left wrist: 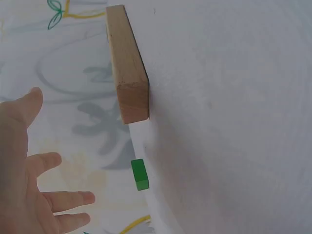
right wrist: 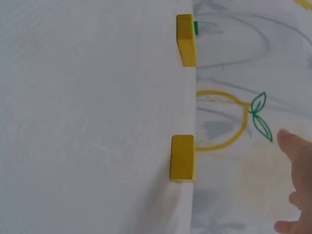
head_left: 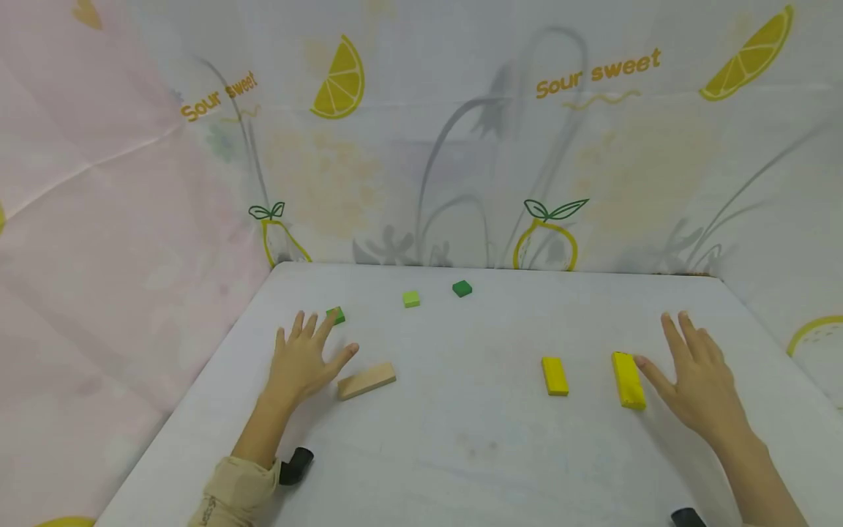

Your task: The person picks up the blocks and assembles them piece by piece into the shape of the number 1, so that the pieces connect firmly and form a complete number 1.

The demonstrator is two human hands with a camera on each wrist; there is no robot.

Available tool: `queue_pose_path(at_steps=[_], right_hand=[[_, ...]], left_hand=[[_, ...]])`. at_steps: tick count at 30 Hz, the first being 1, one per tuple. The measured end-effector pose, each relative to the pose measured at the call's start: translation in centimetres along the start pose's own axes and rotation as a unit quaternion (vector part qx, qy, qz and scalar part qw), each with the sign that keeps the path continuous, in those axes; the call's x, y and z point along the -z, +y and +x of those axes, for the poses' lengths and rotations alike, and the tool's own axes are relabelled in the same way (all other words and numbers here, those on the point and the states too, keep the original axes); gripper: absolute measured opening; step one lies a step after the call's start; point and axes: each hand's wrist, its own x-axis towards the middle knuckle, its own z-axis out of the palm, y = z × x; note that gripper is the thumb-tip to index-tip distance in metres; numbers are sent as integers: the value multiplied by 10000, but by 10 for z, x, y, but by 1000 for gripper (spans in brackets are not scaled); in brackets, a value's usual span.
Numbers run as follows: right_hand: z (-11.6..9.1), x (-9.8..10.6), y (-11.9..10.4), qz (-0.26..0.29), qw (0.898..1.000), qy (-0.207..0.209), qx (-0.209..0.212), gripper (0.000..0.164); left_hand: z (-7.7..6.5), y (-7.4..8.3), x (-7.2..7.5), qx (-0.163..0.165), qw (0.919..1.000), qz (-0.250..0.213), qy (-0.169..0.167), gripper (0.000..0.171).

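White table (head_left: 448,410); left hand (head_left: 299,366), fingers extended, empty, near wooden block (head_left: 366,381); right hand (head_left: 703,388) likewise, beside longer yellow block (head_left: 628,380), hand height uncertain.

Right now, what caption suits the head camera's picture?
Left fingers spread near a wooden block, right fingers near a yellow block.

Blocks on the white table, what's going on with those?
A person has both arms out over the white table, holding nothing. The left grip, spread open, is near the wooden block; the right grip is by the longer yellow block. The shorter yellow block lies between, and three small green blocks sit farther back.
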Motion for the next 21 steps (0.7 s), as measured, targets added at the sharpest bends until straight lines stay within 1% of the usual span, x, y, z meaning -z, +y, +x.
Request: queue_pose_path(at_steps=[4,9,14,16,21], right_hand=[[-1,0,-3,103,9999,-86,17,74],[-2,-1,-5,152,9998,-55,123,73],[-3,-3,-6,128,9997,-5,194,72],[-3,-2,-7,121,9997,-25,196,72],[-3,-2,-8,109,9997,-43,193,70]], left_hand=[[-4,5,-3,-104,9999,-125,-2,76],[-7,10,-5,-329,9990,-290,55,71],[-11,15,-6,-504,9967,-614,-167,66],[-13,17,-7,-527,9956,-726,-253,65],[-14,19,-7,-631,9945,-806,-240,64]])
